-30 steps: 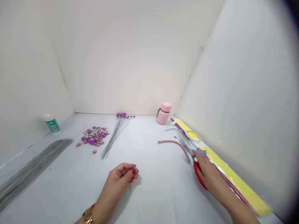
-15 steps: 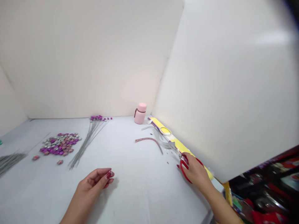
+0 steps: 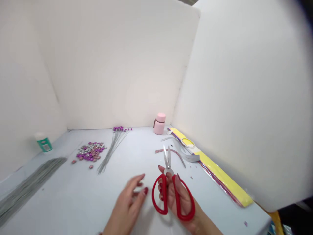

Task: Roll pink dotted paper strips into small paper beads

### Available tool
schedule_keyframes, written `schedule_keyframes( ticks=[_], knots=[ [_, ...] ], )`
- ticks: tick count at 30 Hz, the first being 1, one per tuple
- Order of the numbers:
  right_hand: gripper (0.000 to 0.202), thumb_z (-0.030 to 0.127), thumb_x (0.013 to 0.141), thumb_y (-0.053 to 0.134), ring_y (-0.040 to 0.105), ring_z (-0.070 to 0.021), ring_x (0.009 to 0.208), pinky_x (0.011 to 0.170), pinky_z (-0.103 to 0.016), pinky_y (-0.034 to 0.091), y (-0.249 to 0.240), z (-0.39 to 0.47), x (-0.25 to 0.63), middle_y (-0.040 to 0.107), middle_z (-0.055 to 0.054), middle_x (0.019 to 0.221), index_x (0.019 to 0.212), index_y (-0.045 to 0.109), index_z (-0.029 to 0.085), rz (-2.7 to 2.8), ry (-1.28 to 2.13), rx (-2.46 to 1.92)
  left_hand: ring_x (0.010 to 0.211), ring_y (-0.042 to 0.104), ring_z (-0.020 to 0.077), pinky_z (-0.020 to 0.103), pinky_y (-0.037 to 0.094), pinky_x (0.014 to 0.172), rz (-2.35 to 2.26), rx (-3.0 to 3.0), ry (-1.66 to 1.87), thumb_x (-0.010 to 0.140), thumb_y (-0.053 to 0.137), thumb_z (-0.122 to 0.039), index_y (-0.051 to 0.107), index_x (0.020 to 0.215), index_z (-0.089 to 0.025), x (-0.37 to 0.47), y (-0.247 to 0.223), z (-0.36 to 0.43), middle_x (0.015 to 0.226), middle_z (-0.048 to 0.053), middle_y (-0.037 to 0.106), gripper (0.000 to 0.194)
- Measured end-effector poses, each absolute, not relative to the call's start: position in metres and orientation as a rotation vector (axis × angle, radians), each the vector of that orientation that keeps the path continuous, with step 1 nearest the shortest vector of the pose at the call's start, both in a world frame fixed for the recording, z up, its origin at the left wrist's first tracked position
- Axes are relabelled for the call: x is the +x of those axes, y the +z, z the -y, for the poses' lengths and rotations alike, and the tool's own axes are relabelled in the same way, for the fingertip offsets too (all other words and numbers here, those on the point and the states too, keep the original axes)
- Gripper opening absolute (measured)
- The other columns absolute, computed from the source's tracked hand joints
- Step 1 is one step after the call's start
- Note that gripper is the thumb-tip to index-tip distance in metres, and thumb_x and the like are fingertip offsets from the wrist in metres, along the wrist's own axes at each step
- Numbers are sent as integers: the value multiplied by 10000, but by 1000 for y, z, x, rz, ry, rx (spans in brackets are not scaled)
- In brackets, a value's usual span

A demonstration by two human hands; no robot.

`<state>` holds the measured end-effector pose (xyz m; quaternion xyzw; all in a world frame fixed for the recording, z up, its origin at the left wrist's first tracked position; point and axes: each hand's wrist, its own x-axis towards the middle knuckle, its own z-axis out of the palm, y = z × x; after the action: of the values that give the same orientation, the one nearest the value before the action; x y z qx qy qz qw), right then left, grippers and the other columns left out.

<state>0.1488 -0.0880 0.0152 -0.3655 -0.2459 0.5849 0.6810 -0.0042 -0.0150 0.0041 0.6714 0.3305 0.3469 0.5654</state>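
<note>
Two hands show: the right hand (image 3: pixel 172 199) is clamped on the red scissors (image 3: pixel 168 170), and the left hand (image 3: pixel 127 203), fingers apart beside them, should better avoid the blades (image 3: pixel 169 157).

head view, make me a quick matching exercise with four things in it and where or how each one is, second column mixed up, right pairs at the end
Column 1
1. red-handled scissors
2. pink flask
3. left hand
4. green-labelled white bottle

Column 2
A. beside the left wall
B. in the right hand, blades slightly apart
C. upright near the back wall
D. thumb spread from the other digits, nothing visible held

Right pairs: 1-B, 2-C, 3-D, 4-A
</note>
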Motion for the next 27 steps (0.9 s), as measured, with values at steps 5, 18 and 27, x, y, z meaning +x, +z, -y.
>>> schedule_keyframes(
  ticks=[5, 18, 27],
  knots=[
    [461, 396, 628, 715, 442, -79, 480, 439, -179, 355, 13, 96, 136, 532, 6, 627, 1011, 603, 165, 729, 1496, -987, 407, 387, 87, 188, 310, 409, -756, 1041, 670, 771, 459, -495, 504, 734, -181, 3, 7, 33, 479, -68, 397, 319],
    [324, 433, 633, 696, 418, -77, 450, 459, -193, 350, 10, 103, 132, 464, 40, 488, 732, 608, 138, 461, 1336, -926, 448, 337, 76, 190, 263, 453, -663, 1014, 806, 709, 579, -464, 484, 717, -162, -9, 6, 41, 477, -64, 418, 316],
    [284, 416, 705, 645, 292, -42, 351, 401, -180, 269, 7, 107, 122, 309, 102, 392, 707, 584, 139, 488, 1418, -730, 441, 353, 64, 173, 258, 432, -725, 775, 857, 604, 696, -438, 510, 622, -150, -8, -1, 46, 439, -62, 423, 343]
  ],
)
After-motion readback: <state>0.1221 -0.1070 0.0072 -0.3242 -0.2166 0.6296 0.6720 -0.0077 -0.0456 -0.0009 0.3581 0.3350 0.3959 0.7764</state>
